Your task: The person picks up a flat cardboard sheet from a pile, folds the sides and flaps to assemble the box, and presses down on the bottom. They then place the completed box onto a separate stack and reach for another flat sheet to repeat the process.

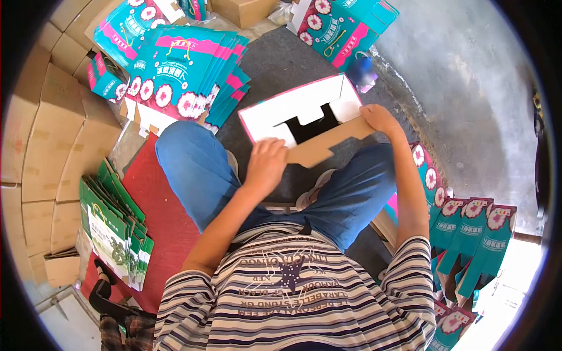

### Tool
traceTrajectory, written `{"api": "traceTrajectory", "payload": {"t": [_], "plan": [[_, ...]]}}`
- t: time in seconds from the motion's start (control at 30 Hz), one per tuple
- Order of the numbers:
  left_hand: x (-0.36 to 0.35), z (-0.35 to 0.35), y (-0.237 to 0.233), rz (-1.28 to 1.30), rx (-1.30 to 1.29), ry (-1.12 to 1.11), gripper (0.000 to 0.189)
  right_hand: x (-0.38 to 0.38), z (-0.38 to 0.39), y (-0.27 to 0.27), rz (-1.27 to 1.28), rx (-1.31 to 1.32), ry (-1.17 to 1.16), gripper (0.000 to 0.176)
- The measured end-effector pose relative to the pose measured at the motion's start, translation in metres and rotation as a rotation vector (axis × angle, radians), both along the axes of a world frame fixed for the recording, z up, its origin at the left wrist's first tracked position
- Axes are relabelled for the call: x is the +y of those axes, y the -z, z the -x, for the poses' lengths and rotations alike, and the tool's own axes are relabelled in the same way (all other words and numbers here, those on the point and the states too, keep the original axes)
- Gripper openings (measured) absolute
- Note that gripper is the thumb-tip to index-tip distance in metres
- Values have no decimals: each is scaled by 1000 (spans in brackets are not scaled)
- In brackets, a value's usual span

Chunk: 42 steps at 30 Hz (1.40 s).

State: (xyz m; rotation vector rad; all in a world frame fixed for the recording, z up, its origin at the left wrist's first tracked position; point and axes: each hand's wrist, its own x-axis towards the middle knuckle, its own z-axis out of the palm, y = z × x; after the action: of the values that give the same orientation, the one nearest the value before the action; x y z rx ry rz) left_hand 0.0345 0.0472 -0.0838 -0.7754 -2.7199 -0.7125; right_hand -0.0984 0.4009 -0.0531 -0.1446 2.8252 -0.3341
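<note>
An open cardboard box point(284, 108) with a white inside and thin pink edges stands between my knees. Through the cut-out in its bottom I see dark floor. A brown tabbed flap point(328, 142) runs along the side nearest me. My left hand point(267, 164) grips the near left corner, fingers curled over the edge. At the near right corner my right hand point(379, 119) pinches the end of the flap, its thumb partly hidden.
Flat teal-and-pink cartons point(175, 70) are stacked at upper left, with more teal cartons point(345, 29) at upper right. A purple-capped bottle point(363, 75) stands beyond the box. Green cartons point(114, 228) lie on the red mat point(170, 216). Formed teal boxes point(480, 240) stand at right.
</note>
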Motion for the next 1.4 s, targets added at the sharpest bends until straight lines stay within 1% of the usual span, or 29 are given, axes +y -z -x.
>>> {"api": "traceTrajectory", "payload": {"t": [0.03, 0.07, 0.1, 0.13, 0.17, 0.2, 0.23, 0.27, 0.3, 0.33, 0.37, 0.4, 0.43, 0.5, 0.53, 0.57, 0.6, 0.67, 0.97, 1.07, 1.13, 1.2, 1.23, 1.27, 1.3, 1.33, 1.37, 1.4], "plan": [[-7, 7, 1, -81, -119, -39, 34, -9, -4, -13, 1, 2, 7, 44], [-11, 11, 2, -162, -240, -80, 38, -18, -7, -26, 116, -105, 130, 47], [-9, 12, 2, -160, -238, -78, 38, -27, -9, -35, 233, -211, 250, 49], [-4, 13, 1, -247, -232, -185, 41, -28, -9, -32, 235, -209, 252, 49], [0, 14, 0, -335, -226, -295, 44, -31, -9, -27, 87, -33, 164, 46], [3, 17, 3, -334, -222, -297, 44, -35, -8, -23, -62, 143, 74, 43], [6, 22, 7, -409, -110, -333, 48, -39, -11, -18, -60, 146, 70, 43], [7, 26, 10, -483, 3, -368, 52, -42, -18, -12, 24, 380, -33, 39], [7, 29, 10, -427, 28, -368, 50, -47, -24, -9, 110, 612, -137, 41], [6, 29, 10, -426, 29, -373, 50, -55, -28, -15, 112, 612, -142, 41], [5, 30, 10, -201, 84, -354, 51, -63, -32, -21, 102, 655, -310, 48], [5, 30, 9, 26, 137, -327, 52, -72, -36, -25, 91, 695, -473, 58], [6, 28, 8, 28, 135, -320, 52, -76, -40, -24, 46, 626, -518, 68], [6, 25, 6, 87, 77, -173, 52, -79, -40, -9, 43, 581, -537, 67], [6, 25, 8, 89, 73, -171, 52, -80, -40, -2, 40, 538, -565, 66], [5, 26, 11, 116, 91, -167, 52, -78, -37, 3, 4, 546, -556, 61], [5, 28, 14, 143, 111, -164, 53, -77, -35, 6, 5, 545, -558, 61], [4, 28, 19, 128, 89, -150, 52, -75, -32, 12, -16, 459, -581, 54], [4, 31, 19, 113, 84, -114, 48, -75, -31, 13, -10, 390, -581, 46], [4, 28, 17, 112, 59, -107, 49, -73, -31, 20, 3, 444, -585, 46], [4, 24, 13, 112, 50, -111, 50, -74, -37, 11, 29, 451, -573, 46], [2, 20, 5, -8, 75, -112, 50, -76, -42, 0, 58, 460, -567, 45], [-1, 22, 1, -8, 79, -115, 50, -77, -44, -7, 147, 487, -439, 41], [-8, 25, -2, -146, 134, -208, 51, -78, -45, -10, 235, 509, -307, 38], [-15, 29, -3, -283, 186, -300, 52, -74, -41, -6, 235, 508, -308, 38], [-22, 37, -2, -393, 146, -401, 51, -66, -33, 1, 261, 630, -183, 36], [-31, 46, 1, -504, 42, -501, 51, -58, -26, 9, 287, 750, -55, 34], [-42, 57, 8, -615, -61, -599, 53, -52, -21, 16, 289, 749, -57, 34]]}}
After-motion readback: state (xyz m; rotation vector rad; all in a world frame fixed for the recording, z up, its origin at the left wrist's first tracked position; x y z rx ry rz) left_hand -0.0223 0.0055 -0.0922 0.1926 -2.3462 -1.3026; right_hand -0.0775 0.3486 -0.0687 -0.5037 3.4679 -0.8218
